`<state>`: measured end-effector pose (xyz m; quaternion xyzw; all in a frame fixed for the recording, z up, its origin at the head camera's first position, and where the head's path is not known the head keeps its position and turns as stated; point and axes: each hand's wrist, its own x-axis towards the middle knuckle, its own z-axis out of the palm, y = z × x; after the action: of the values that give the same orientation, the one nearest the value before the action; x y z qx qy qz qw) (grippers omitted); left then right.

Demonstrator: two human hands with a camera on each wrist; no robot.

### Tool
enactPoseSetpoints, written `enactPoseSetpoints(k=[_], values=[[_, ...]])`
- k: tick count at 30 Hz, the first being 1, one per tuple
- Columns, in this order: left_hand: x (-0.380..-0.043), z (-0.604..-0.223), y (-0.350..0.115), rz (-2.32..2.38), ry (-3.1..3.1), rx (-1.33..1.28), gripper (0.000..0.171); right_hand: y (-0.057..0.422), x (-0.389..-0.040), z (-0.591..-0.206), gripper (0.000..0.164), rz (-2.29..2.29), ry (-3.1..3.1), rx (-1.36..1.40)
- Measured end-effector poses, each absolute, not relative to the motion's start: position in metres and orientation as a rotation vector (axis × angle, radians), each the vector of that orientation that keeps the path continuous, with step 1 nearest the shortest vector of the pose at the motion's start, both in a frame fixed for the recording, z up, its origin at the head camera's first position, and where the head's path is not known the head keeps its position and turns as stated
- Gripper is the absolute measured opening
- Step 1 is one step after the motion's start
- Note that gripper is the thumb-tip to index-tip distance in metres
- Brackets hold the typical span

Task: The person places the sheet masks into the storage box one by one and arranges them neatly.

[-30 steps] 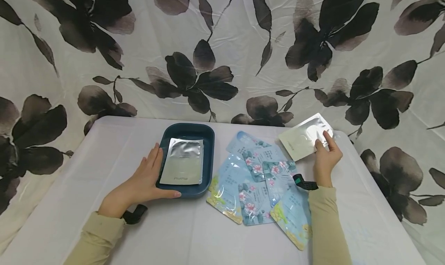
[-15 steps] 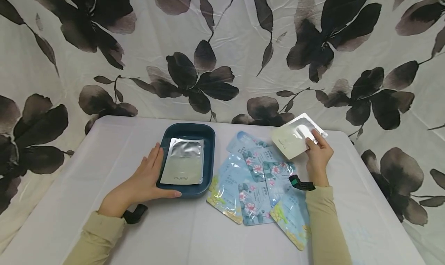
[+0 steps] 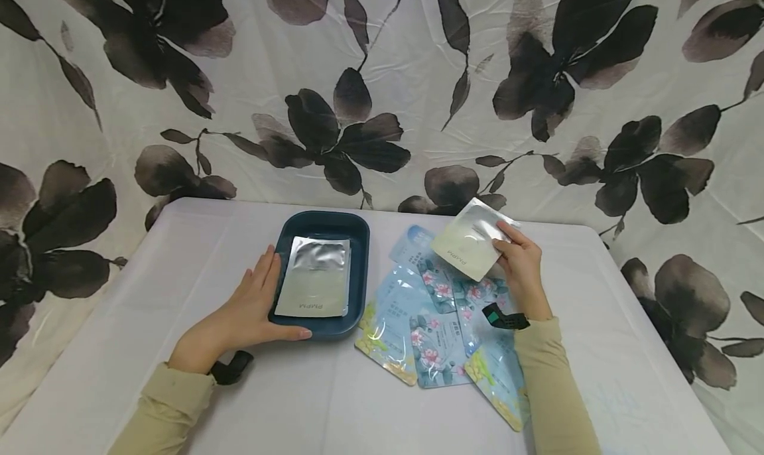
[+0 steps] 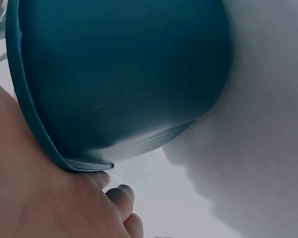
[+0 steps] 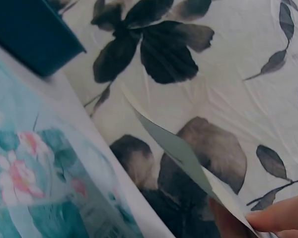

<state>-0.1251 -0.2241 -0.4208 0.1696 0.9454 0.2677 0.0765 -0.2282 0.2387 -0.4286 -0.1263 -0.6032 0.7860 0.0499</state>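
My right hand (image 3: 522,269) pinches a silver and pale green foil sachet (image 3: 468,243) by its silver end, above the spread of blue packets. In the right wrist view the sachet (image 5: 176,148) appears nearly edge-on between thumb and fingers. A dark blue tray (image 3: 358,269) stands left of the packets, with a similar sachet (image 3: 313,286) lying flat in it. Against the tray's left side rests my left hand (image 3: 251,309), fingers straight along the rim and thumb across the front corner. The left wrist view shows the tray's outer wall (image 4: 124,74) close beside the hand (image 4: 49,198).
Several blue flower-printed packets (image 3: 438,349) overlap one another right of the tray, partly under the right forearm. A white cloth covers the table (image 3: 286,395). Behind it hangs a floral curtain (image 3: 436,77), close to the table's back edge.
My right hand has carried the foil sachet leftward, from the packets' right side to above them, closer to the tray. The left hand and tray have stayed put.
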Motion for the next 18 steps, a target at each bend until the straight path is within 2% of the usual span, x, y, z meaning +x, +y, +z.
enactPoseSetpoints(k=[10,18], values=[[-0.124,-0.422,-0.225,0.803,2.839,0.505,0.146,0.219,-0.223,-0.419,0.068,2.544,-1.979,-0.082],[-0.124,-0.424,-0.227,0.809,2.840,0.515,0.146,0.201,-0.219,-0.416,0.071,2.696,-1.944,0.086]])
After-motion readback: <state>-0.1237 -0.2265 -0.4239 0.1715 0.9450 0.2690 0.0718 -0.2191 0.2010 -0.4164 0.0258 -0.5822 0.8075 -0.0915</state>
